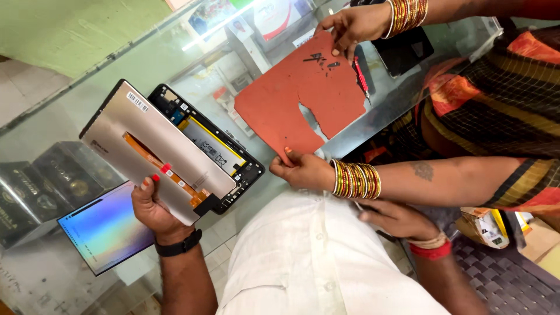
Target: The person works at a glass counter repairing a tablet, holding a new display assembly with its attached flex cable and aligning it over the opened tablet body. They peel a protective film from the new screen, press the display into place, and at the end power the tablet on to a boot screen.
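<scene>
My left hand (154, 207), with a black wristband, grips the lower edge of a silver display panel (125, 131) that has an orange flex cable along its back. The panel is lifted off an opened black device body (224, 154), whose battery and boards show. My right hand (396, 219), a red thread at its wrist, sits by my white shirt, partly under a co-worker's forearm; nothing shows in it. The co-worker's two hands (303, 170), wearing several bangles, hold a torn red mat (291, 99) by its near and far edges.
Everything lies on a glass counter (87, 87) with boxes visible beneath it. A shiny iridescent screen sheet (105, 227) lies at the near left. Beside the mat's far edge are a red-handled tool (361, 79) and a black phone (405, 49). A woven dark seat (507, 280) is at right.
</scene>
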The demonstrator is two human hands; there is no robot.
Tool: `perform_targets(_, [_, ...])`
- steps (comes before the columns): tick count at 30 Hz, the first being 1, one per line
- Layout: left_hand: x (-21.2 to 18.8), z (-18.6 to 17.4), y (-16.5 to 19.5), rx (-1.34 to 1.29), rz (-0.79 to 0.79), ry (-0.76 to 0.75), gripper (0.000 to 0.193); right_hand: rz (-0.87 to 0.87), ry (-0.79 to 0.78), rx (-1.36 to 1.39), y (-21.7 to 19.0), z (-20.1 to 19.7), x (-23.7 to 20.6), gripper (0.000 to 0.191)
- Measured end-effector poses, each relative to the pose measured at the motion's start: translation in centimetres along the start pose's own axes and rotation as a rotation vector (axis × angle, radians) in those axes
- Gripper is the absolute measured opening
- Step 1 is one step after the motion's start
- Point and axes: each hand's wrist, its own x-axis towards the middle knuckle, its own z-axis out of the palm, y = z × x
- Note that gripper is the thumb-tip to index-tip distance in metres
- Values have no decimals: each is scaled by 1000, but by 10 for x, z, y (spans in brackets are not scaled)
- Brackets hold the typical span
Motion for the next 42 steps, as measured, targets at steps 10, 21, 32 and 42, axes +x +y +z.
perform_targets(10, [-1, 2, -3, -7, -25, 14, 40, 76, -261, 167, -43, -12, -32, 14])
perform_targets(21, [0, 13, -6, -17, 2, 1, 41, -1805, -682, -930, -89, -13, -90, 47])
perform_targets(32, [2, 10, -7, -38, -48, -17, 49, -1855, -606, -808, -99, -13, -106, 49])
perform_targets(42, [6, 8, -5, -3, -51, 5, 45, -2709, 192, -1634, -84, -8, -80, 14])
